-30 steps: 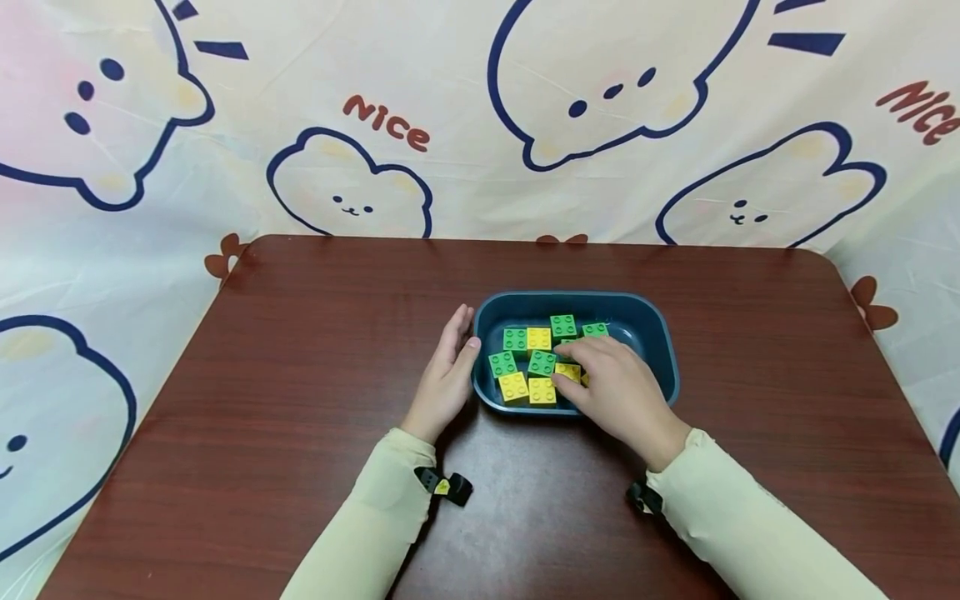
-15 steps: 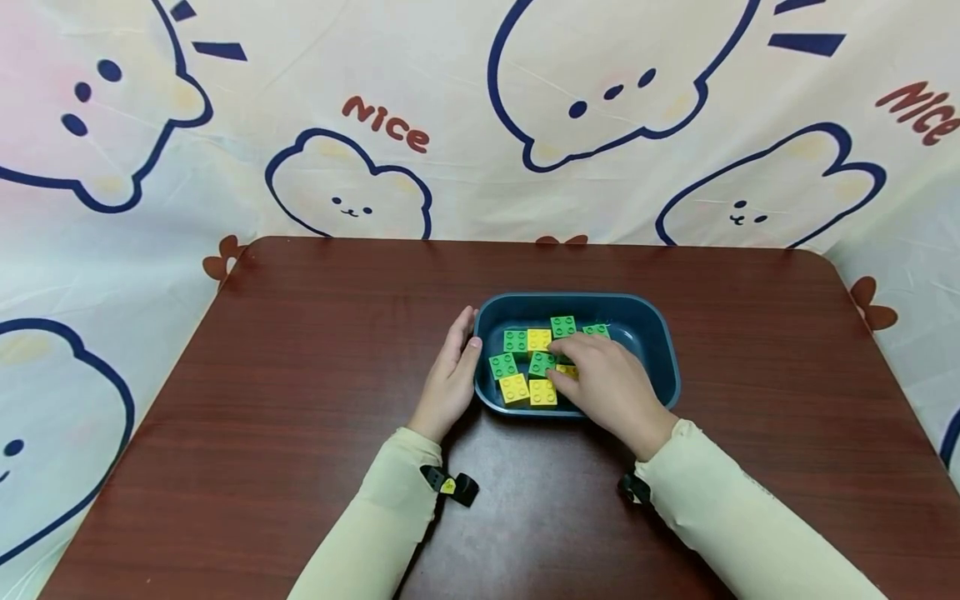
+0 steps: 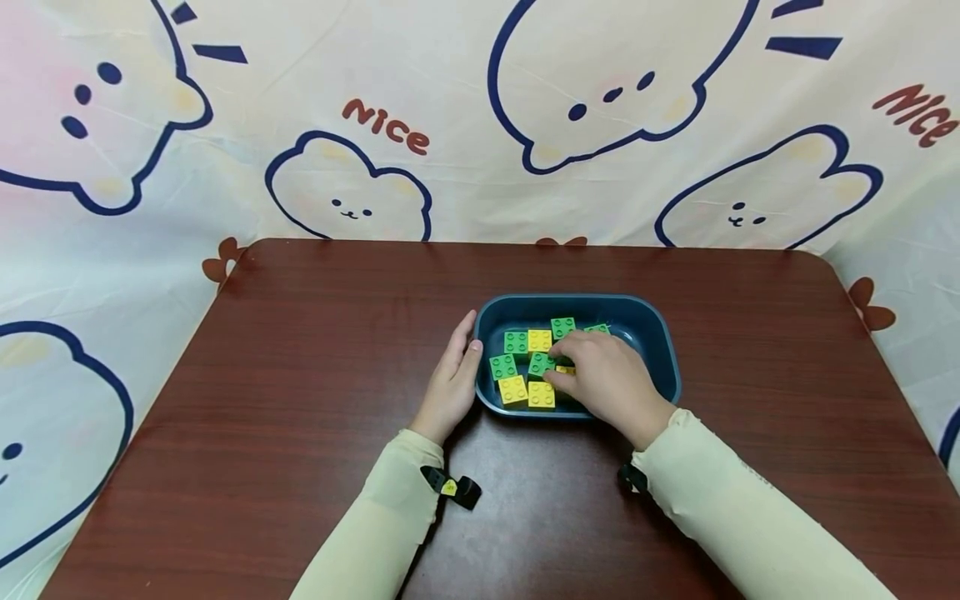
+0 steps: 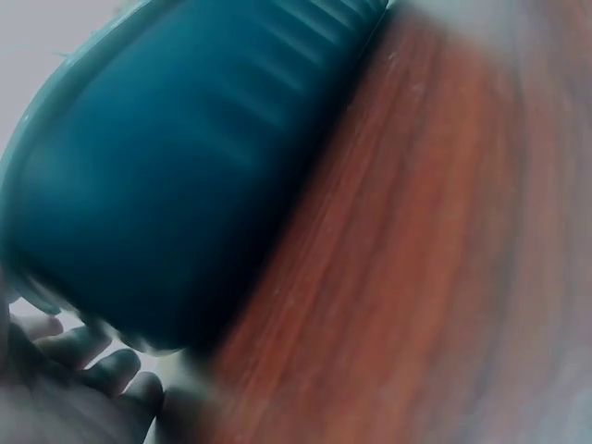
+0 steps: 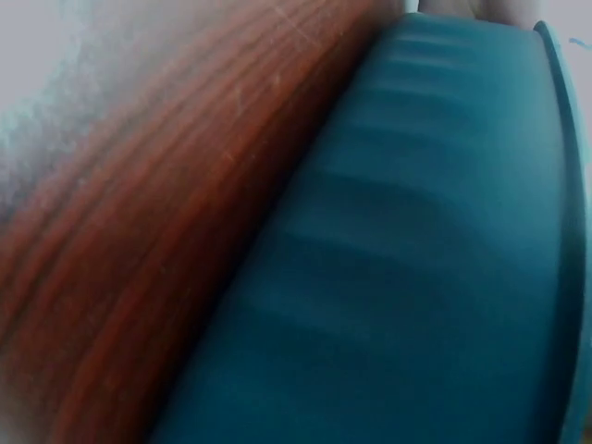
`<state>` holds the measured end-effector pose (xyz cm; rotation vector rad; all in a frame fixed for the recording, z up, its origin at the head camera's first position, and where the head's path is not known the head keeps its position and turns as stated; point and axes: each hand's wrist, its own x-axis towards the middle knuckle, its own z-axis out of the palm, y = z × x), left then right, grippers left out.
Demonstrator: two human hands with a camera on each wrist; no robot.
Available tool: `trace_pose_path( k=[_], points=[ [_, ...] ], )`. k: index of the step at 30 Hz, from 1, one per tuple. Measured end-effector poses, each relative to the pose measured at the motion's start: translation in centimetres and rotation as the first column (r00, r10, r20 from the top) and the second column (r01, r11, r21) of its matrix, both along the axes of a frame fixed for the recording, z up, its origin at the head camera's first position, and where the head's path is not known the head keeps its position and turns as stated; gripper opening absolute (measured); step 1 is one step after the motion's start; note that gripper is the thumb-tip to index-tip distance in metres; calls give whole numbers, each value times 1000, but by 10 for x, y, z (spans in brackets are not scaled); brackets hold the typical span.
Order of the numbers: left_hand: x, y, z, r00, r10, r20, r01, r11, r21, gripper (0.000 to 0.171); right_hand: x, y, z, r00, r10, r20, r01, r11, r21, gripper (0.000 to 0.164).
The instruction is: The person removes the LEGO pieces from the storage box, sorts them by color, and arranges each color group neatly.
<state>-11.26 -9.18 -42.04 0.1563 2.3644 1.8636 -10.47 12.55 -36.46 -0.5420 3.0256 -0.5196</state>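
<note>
A dark blue tray [image 3: 663, 367] holds several green and yellow toy building bricks. My left hand [image 3: 448, 375] rests against the tray's left end, its fingers fairly straight along the outer wall; the left wrist view shows its fingertips at the tray's [image 4: 139, 185] side. My right hand [image 3: 611, 379] reaches over the front right of the tray. Its thumb and index finger pinch a green brick [image 3: 540, 365] near the middle. Two yellow bricks [image 3: 542, 395] lie in front of that one, and a yellow brick [image 3: 539, 340] lies behind it. The right hand partly covers other bricks.
The tray stands on a dark reddish-brown wooden table [image 3: 337, 333]. A pale curtain [image 3: 465, 200] with cartoon animals hangs behind the table. Black straps with small devices [image 3: 452, 486] sit at both wrists. The right wrist view shows mainly the tray's outer wall [image 5: 416, 277].
My right hand has shifted slightly left, its thumb and index finger coming closer round the green brick. The left hand keeps its place at the tray's end.
</note>
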Motion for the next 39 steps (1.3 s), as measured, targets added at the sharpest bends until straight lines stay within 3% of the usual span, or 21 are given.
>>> trace_pose_path(
  k=[14,26,34,39],
  points=[
    [2,1,-5,1000,14,-25,-15,1000,-27,51,-6,-7,1,1000,-7,17,6,997,83,39],
    [3,3,-6,1000,4,23,-4,1000,-12,50,-11,-3,-3,997,5,71,-8,999,44,38],
    [16,5,26,1000,11,20,-11,1000,-27,46,-8,3,-4,999,30,-10,-30,1000,-8,39],
    [16,5,30,1000,16,15,-16,999,-28,46,-4,6,2,998,34,-51,-35,999,-26,40]
  ],
)
